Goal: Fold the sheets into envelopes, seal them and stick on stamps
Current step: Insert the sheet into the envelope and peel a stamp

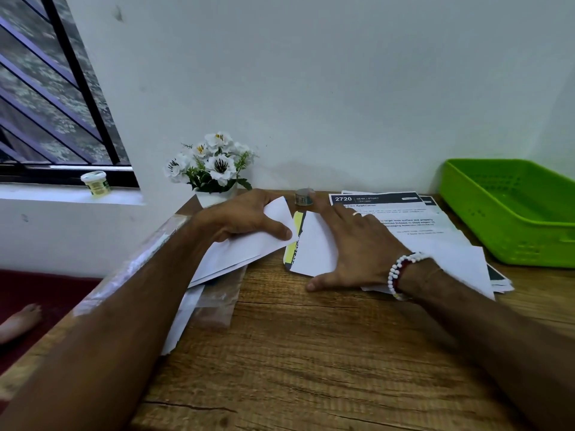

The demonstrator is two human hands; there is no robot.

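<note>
While left hand [245, 217] grips folded sheet [245, 245] edge | right hand [357, 244] flat on yellow-edged sheet [314, 248] | desk [295, 353] between forearms

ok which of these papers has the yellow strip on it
The folded piece flat under the right hand: yellow runs along its left edge. The sheet the left hand grips is plain white; the printed stack has dark headers.

Green tray [505, 241] runs off the right edge, the small print on the printed sheets [404, 227] is too blurry to read, and the left hand [245, 217] covers most of the flower pot [214, 199] plus part of the white sheet [249, 248] it's pinching.
</note>
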